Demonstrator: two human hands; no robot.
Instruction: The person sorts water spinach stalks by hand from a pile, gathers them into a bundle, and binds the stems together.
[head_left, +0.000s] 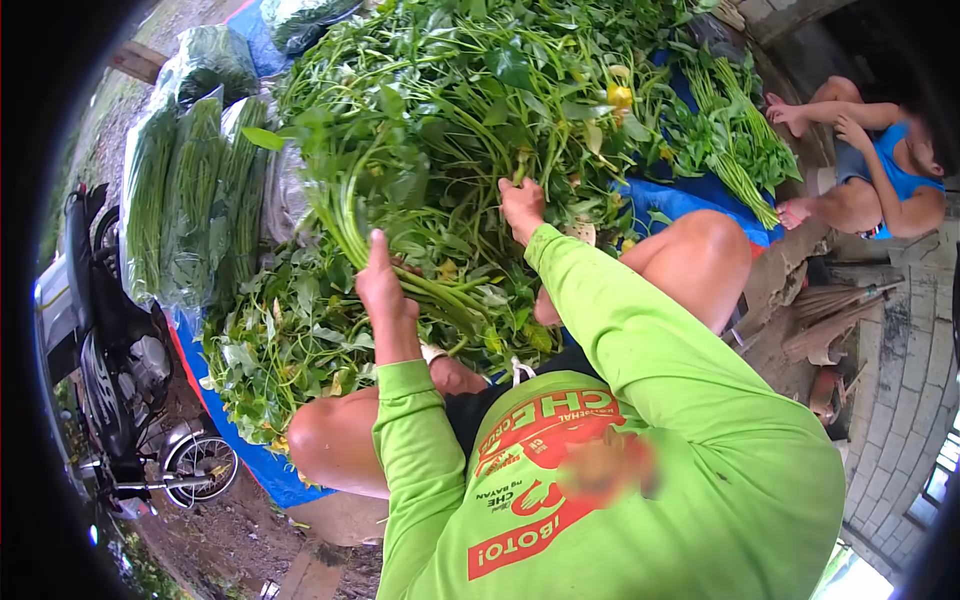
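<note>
My left hand [385, 290] is closed around a bunch of water spinach [350, 205], its long green stems fanning up to the leaves and their cut ends pointing right. Further up and to the right, my right hand [523, 207] is closed, its fingers pinching a stem at the edge of the big leafy heap [450, 90]. More loose greens [290, 350], some of them yellowed, lie beneath and left of my left hand.
Clear plastic bags of long green stems [180, 200] stand at the left on a blue tarp [250, 465]. A bundle of greens [735, 130] lies at the right, near a seated person in a blue top [890, 165]. A motorcycle [130, 370] is parked at the left.
</note>
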